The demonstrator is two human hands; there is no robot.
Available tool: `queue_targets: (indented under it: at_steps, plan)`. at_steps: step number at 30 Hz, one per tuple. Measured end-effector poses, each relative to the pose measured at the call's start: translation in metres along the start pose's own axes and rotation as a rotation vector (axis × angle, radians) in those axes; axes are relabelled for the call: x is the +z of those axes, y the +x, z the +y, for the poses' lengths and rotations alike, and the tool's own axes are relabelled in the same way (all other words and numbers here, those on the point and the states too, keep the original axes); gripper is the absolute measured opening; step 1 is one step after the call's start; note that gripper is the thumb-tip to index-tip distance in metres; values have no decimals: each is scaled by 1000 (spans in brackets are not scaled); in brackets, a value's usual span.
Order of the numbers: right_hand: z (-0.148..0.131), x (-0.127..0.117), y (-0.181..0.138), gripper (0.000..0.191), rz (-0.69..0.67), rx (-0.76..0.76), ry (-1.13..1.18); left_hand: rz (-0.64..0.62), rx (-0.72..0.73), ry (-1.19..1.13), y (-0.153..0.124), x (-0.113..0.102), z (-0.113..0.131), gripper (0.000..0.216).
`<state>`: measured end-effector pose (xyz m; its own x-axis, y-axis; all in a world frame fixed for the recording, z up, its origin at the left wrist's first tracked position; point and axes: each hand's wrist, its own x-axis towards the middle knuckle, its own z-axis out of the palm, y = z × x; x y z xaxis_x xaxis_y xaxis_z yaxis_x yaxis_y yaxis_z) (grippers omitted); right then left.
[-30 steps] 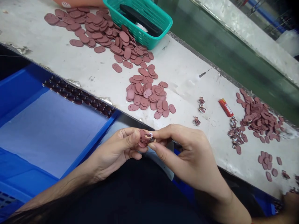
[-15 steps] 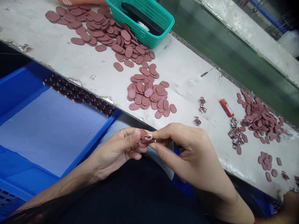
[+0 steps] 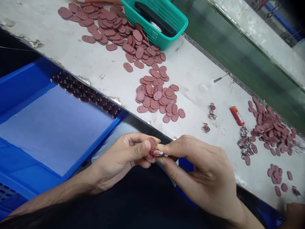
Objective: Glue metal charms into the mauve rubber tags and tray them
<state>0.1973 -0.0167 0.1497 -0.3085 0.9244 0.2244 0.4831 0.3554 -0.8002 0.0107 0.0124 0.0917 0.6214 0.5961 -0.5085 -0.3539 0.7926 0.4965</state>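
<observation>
The table [image 3: 193, 79] offers passage between the middle discs [image 3: 157, 95] and small figures [image 3: 212, 116]; the basket [image 3: 164, 43] obstructs far left, the lighter [image 3: 237, 116] right.

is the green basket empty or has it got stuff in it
The green basket has things in it: a long black object and something white show inside.
</observation>
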Motion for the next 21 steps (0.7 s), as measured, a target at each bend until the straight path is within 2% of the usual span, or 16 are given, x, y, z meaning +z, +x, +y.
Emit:
queue_targets:
  at_steps: [10,15,18,21]
  plan:
    - [-10,0,-3,31,24,-17,27,-55,20,11,-8,2,2,28]
    - [-14,1,-1,44,10,-26,-5,-151,-3,-1,-8,-1,5,33]
    - [-8,1,-3,51,31,-33,6,-135,-21,-3,-6,-3,5,34]
    - [0,-1,-4,43,30,-49,13,-121,-32,-1,-2,-7,3,35]
